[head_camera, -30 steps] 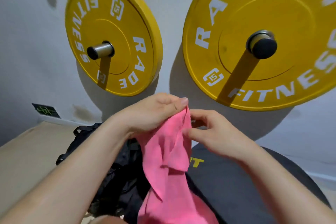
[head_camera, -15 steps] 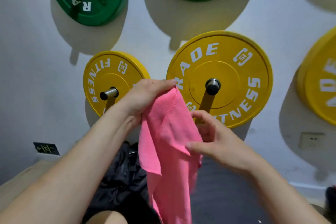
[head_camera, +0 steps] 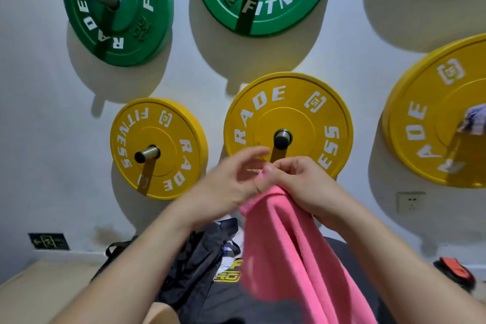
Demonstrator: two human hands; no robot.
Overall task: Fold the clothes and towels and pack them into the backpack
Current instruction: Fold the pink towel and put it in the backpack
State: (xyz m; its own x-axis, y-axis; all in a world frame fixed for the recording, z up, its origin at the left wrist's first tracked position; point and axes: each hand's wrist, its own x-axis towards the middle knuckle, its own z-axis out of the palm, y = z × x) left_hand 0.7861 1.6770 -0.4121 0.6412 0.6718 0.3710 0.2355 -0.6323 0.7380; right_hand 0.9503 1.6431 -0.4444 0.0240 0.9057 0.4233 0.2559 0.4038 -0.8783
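A pink towel [head_camera: 286, 252] hangs down in front of me, held up at chest height. My right hand [head_camera: 305, 184] grips its top edge with curled fingers. My left hand [head_camera: 228, 181] is right beside it, fingers curved at the same top edge; whether it still pinches the cloth is blurred. Below the towel lies a black backpack [head_camera: 197, 263] with loose straps, on a dark round pad [head_camera: 231, 302] with yellow lettering.
Green and yellow weight plates [head_camera: 288, 126] hang on pegs on the white wall ahead. A wall socket [head_camera: 410, 202] sits at the right. An orange and black object [head_camera: 455, 271] lies at the far right. A wooden surface [head_camera: 34, 287] is at the lower left.
My hands have come together at the towel's top edge; the right hand moved up from the towel's side. The camera tilted up, showing more of the wall.
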